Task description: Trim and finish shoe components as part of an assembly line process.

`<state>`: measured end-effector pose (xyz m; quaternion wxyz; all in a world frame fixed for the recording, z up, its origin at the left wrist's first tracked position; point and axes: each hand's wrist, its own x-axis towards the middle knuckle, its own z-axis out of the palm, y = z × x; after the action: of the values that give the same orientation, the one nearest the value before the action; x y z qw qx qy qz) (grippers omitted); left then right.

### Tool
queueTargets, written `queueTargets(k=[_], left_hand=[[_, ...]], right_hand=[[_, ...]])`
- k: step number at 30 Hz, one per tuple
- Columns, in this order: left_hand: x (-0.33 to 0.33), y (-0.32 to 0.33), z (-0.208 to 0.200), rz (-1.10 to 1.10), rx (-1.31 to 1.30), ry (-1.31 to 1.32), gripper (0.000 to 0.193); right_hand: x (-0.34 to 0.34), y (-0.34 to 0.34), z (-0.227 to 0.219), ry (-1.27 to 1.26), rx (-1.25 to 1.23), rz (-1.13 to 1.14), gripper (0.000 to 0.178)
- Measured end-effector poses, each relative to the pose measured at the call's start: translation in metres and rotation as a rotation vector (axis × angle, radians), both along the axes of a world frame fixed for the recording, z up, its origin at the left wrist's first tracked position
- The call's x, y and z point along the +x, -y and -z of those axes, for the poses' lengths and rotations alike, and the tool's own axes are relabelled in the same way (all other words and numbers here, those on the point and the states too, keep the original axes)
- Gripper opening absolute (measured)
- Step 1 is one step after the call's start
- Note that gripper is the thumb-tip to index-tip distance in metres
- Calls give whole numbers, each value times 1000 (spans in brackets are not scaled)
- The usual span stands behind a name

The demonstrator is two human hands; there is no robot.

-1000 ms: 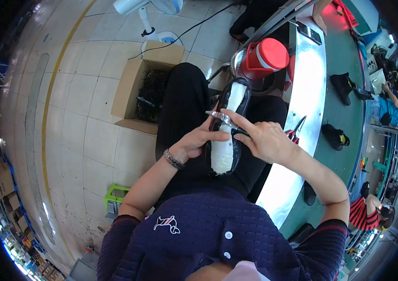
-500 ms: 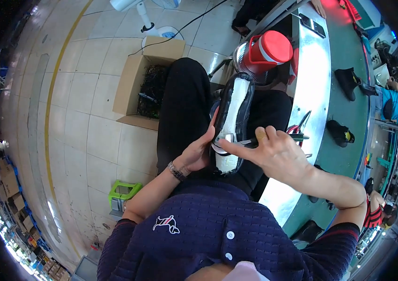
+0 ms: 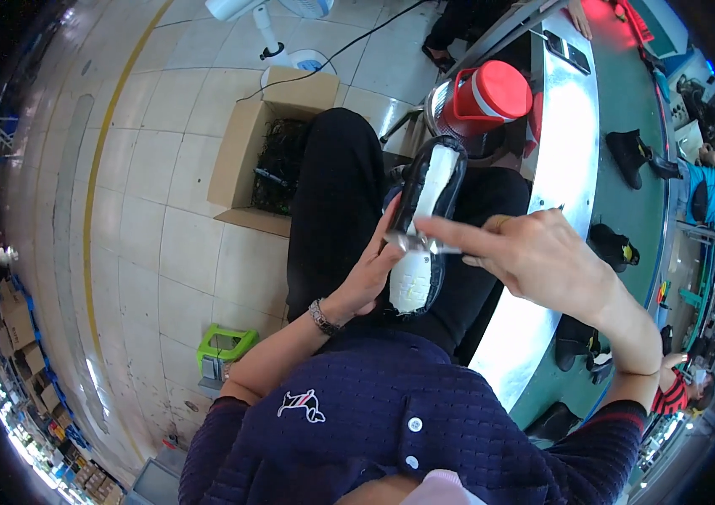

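Note:
On my lap lies a black shoe (image 3: pixel 410 290), sole side up, with a white bottom that is not covered by an outsole. My left hand (image 3: pixel 366 273) wraps its left side, and the fingers pass partly out of sight beneath it. My right hand (image 3: pixel 534 252) is closed around a slim metal hand tool (image 3: pixel 448 250), its index finger stretched along it. The tool's tip meets the white bottom near the shoe's middle. Motion blurs the tip, and the palm hides the handle, so the exact kind of tool is unclear.
A cardboard box (image 3: pixel 231 172) of black scraps stands at the left, below a white fan (image 3: pixel 269 34). Ahead is a red-lidded jug (image 3: pixel 500 91). Along the right run a metal bench edge (image 3: pixel 564 160) and a green belt (image 3: pixel 627 202) carrying black shoes (image 3: pixel 627 156); a co-worker in blue (image 3: pixel 711 189) sits beyond.
My right hand has rolled over, knuckles now higher, and the tool's dark green handle is now hidden. My left fingers have shifted toward the tool tip. The red-handled tool on the bench is now covered.

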<state>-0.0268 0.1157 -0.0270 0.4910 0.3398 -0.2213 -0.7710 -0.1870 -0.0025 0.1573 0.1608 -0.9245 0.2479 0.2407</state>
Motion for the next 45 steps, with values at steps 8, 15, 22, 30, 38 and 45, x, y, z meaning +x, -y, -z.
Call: queueTargets(k=[8, 15, 22, 30, 38, 45], left_hand=[[16, 9, 5, 163, 153, -100, 96], [17, 3, 10, 198, 157, -45, 62], [16, -2, 18, 136, 43, -82, 63], [20, -20, 20, 376, 226, 0, 78], [19, -28, 34, 363, 165, -73, 73], [19, -28, 20, 329, 65, 23, 68]], right_hand=[[2, -13, 39, 11, -178, -70, 63], [0, -26, 46, 180, -76, 46, 65], [-1, -42, 51, 314, -3, 106, 71], [-2, -72, 54, 311, -44, -27, 75], [-2, -70, 50, 329, 118, -52, 75], [-5, -72, 48, 293, 168, -162, 74]])
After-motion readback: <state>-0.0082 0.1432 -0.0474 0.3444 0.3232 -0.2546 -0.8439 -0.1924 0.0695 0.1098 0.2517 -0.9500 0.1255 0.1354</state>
